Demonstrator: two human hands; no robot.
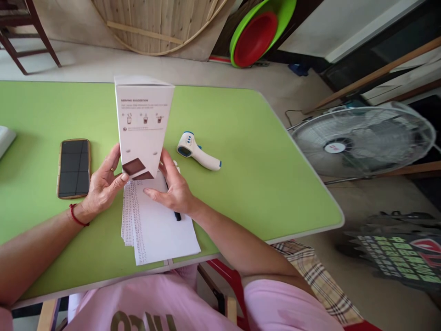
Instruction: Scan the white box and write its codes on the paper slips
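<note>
A tall white carton (143,110) with printed serving suggestions and brown shapes near its base stands upright between my hands. My left hand (104,180) grips its lower left corner, the thumb on the front. On the other side, my right hand (174,188) has its fingers against the lower right edge, with the thumb held away from the carton. Beneath the hands lies a stack of white paper sheets (165,234), some with lines of writing along the left. A black pen (177,215) rests on the sheets, partly hidden by my right hand.
A phone in a brown case (74,168) lies left of my left hand. To the right is a white and blue infrared thermometer (200,154). All rest on a green table (262,184). Beyond its right edge stands a fan (361,142); basins (257,39) lean at the back.
</note>
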